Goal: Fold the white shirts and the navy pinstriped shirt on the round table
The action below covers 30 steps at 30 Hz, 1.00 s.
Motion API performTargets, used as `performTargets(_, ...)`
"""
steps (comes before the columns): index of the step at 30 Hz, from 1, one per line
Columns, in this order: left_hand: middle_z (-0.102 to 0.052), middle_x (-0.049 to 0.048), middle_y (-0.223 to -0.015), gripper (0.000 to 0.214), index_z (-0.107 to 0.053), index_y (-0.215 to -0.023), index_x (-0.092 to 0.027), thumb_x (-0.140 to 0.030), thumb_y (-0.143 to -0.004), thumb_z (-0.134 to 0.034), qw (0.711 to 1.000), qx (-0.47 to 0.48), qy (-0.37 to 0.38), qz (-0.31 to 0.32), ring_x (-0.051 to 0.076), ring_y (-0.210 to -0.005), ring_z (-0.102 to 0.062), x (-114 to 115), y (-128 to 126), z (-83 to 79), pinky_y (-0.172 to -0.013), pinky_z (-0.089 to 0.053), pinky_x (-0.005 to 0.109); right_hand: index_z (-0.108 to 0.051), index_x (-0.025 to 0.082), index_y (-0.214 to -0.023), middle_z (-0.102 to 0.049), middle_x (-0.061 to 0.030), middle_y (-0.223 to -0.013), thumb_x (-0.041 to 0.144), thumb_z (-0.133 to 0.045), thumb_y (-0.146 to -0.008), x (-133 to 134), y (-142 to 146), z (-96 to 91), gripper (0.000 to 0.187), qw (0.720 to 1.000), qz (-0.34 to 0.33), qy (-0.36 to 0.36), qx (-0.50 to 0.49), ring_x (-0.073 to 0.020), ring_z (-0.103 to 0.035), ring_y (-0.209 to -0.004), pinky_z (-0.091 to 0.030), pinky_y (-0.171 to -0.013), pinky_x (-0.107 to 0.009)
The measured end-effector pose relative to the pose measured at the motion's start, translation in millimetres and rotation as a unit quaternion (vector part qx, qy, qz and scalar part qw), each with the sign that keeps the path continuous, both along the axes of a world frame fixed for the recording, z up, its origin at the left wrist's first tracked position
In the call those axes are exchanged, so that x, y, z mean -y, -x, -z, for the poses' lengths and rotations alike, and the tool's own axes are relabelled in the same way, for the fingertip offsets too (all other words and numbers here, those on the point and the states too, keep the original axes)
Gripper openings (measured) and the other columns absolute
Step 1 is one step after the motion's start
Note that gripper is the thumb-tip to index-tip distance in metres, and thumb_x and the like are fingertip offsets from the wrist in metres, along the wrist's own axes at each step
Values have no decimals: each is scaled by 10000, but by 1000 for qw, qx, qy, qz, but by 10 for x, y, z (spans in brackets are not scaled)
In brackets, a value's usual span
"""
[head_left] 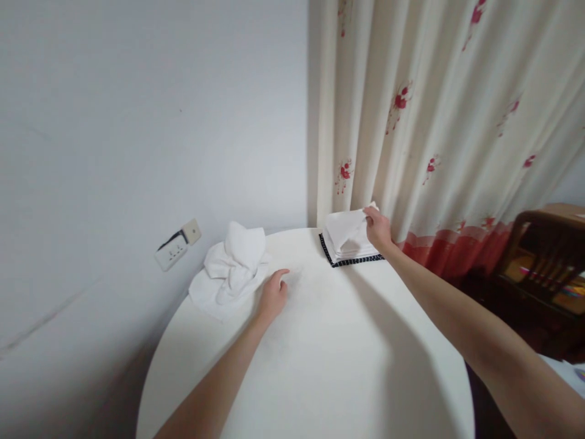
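At the back right of the round table, a stack of folded white cloths [354, 247] lies on a mat with a black-and-white edge [356, 261]. My right hand [378, 227] pinches the top folded white cloth [345, 227] by its far right corner, and that cloth bends up off the stack. My left hand [274, 296] hovers over or rests on the table's middle left, its index finger and thumb apart, holding nothing. Just left of it sits a crumpled heap of white cloth [233, 268]; whether the hand touches it I cannot tell.
The white round table [320, 378] stands against a pale wall with a power socket [172, 252] at left. A cream curtain with red flowers [397, 122] hangs close behind the stack. A dark wooden chair [543, 262] stands at the far right.
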<state>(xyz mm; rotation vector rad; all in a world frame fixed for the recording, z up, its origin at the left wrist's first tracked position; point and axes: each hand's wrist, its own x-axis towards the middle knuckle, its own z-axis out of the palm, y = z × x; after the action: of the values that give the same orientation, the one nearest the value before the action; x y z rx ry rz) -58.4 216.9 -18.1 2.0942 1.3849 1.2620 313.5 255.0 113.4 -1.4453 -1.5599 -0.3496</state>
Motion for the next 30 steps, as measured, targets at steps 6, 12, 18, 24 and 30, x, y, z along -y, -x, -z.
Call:
performTargets(6,-716,112,-1125,256,-625,-1031,-190,-317,-866,-477,970,240,44,-13,233,-1102,-666,-84,96,-235,-977,-500,403,-702,196,-1108,-668,-116,-1302,113,-432,-964,492,887,-419,318,934,-320,-80,138,-204,-453,-1403,-384,-1149,-448)
performTargets(12,-717,121,-1190,414,-630,-1082,-190,-477,-789,-568,910,369,191,-16,247,-1018,-713,-22,511,-532,-877,-531,384,-708,177,-1020,-658,-126,-1317,21,-621,-791,1383,1804,230,290,762,-528,116,357,-253,-476,-1375,-348,-1156,-435)
performTargets(18,-741,147,-1142,392,-710,-991,-167,-473,-791,-571,986,-14,169,-3,307,-1099,-681,105,530,-551,-1013,-467,424,-695,179,-1040,-710,-70,-1189,-96,-452,-673,1793,1947,765,519,739,-633,196,123,-158,-632,-1138,-472,-981,-259)
performTargets(24,-577,168,-1424,550,-526,-1404,-166,-460,-939,-514,932,-347,102,-30,308,-1312,-531,386,99,-402,-1093,-376,417,-696,184,-786,-708,-32,-793,25,-408,-672,1361,1496,888,349,891,-380,211,-133,-165,-649,-780,-491,-756,-265)
performTargets(30,-580,188,-1321,545,-496,-1420,-153,-422,-946,-524,921,-356,86,-130,350,-1219,-523,355,-82,-186,-1007,-394,471,-681,179,-738,-667,-35,-686,132,-428,-732,1131,1154,1183,258,911,-226,257,-229,-185,-616,-689,-486,-709,-299)
